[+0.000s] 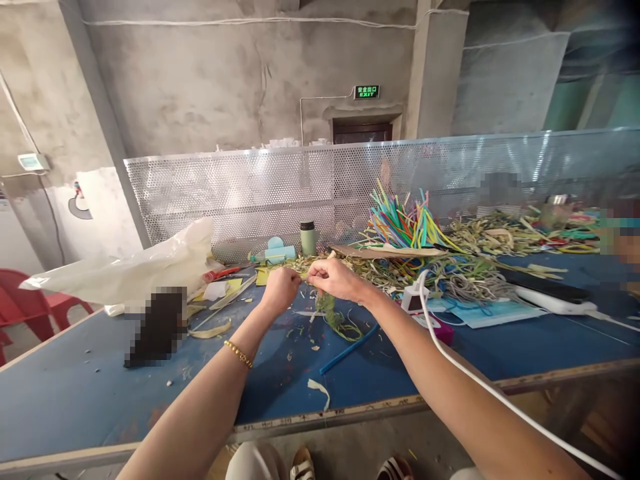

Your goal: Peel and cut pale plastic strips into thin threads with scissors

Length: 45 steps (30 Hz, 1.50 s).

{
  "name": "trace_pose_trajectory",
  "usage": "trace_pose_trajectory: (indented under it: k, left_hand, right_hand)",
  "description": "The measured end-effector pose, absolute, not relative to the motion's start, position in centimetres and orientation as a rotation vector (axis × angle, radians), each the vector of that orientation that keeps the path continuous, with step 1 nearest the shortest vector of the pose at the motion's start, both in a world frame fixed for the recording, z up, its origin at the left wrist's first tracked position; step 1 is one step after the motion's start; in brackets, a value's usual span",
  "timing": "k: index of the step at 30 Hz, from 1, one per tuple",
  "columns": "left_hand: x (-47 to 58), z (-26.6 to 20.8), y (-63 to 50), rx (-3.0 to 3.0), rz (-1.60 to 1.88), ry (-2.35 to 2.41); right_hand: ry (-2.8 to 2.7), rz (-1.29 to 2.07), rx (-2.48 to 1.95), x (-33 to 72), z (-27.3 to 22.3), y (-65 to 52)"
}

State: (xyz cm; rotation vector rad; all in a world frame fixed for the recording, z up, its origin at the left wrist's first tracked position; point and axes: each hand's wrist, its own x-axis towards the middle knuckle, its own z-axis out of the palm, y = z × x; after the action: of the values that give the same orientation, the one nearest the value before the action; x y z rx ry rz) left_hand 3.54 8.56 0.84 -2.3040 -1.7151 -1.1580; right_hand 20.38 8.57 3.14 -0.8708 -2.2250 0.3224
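My left hand (283, 291) is closed in a fist-like pinch above the middle of the blue table (210, 387). Close to it, my right hand (336, 279) pinches too, its fingertips nearly meeting the left ones. What lies between the fingers is too small to make out. Green thread (327, 312) shows just below my right hand, its loose strands curling onto the tabletop; I cannot tell whether the hand holds it. A blue tube (349, 349) and a pale curled strip (320, 392) lie nearer the front edge.
Behind the hands are a green bottle (307, 239), cut straw scraps (480, 233) and colourful pipe-like strips (400, 223). A plastic bag (135, 267) is at left. On the right, a white cable (453, 363) crosses past my forearm, near a blue mask (493, 313). A perforated metal screen (230, 193) stands behind.
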Motion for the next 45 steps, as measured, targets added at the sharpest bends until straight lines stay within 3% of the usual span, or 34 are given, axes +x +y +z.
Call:
trace_pose_trajectory:
  k: [5, 8, 11, 15, 19, 24, 30, 35, 40, 45]
  left_hand:
    - [4.1, 0.6, 8.2, -2.482, -0.891, -1.517]
    - [3.9, 1.0, 7.8, -2.711, -0.924, -1.382]
    - [3.6, 1.7, 7.3, -2.987, -1.18, -1.284]
    - [3.5, 2.4, 6.9, -3.158, -1.849, -1.355]
    - [3.4, 2.4, 7.4, -2.818, -2.354, -1.485]
    - [3.0, 1.7, 8.9, -2.299, -2.186, -1.716]
    - [3.1, 1.4, 9.2, -2.078, -2.312, -1.749]
    - [2.8, 1.4, 9.1, -1.934, -2.266, -1.776]
    - [2.7, 1.9, 8.4, -2.037, -1.826, -1.7]
    - [3.6, 2.1, 7.3, -2.546, -1.322, -1.505]
  right_hand:
    - [-2.164, 0.069, -0.91, 20.7, 3.2, 9.1]
    - [-2.107, 0.07, -0.957, 21.7, 3.2, 10.3]
    - [-2.036, 0.348, -0.968, 22.6, 3.0, 11.2]
    - [-1.938, 0.798, -0.898, 22.6, 2.5, 11.4]
    - [-1.941, 0.825, -0.784, 21.3, 2.1, 11.0]
    - [-2.064, 0.709, -0.769, 20.4, 2.1, 10.3]
    - [-2.063, 0.751, -0.703, 20.4, 2.5, 9.5]
    - [-2.229, 0.259, -0.748, 19.2, 1.9, 8.3]
    - [-2.275, -0.236, -0.685, 19.5, 2.8, 7.4]
    - [-2.114, -0.065, -0.66, 21.6, 3.9, 9.1]
